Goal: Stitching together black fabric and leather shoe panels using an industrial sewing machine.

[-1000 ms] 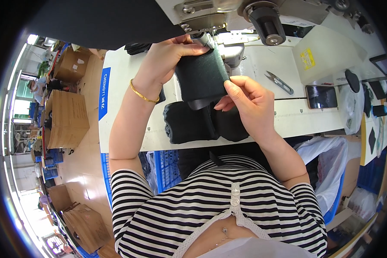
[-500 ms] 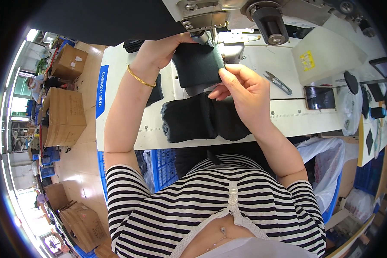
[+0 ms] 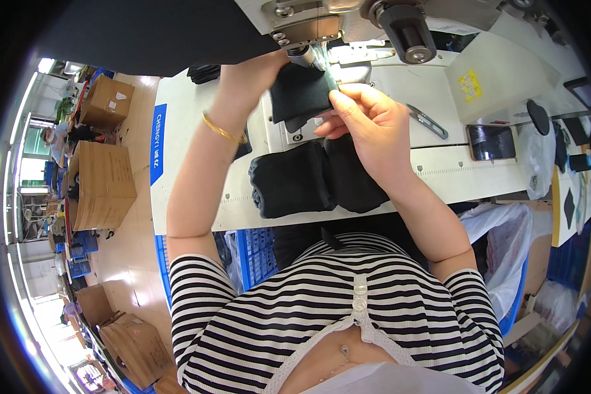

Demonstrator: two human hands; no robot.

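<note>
A black fabric piece lies under the presser foot of the sewing machine. My right hand pinches its right edge between thumb and fingers. On the fabric's left side is my left hand, blurred, with its fingertips hidden behind the fabric and the machine's foot; a gold bangle circles that wrist. Nearer me, a folded black bundle with grey edges rests on the table beside another black bundle, partly covered by my right hand and forearm.
Thread snips and a phone lie on the white table to the right. More black fabric sits at the far left. A translucent bin stands at the back right. Cardboard boxes stand on the floor to the left.
The fabric piece has moved a little farther under the machine, and my right hand has gone with it. My left hand has shifted and its wrist has turned.
</note>
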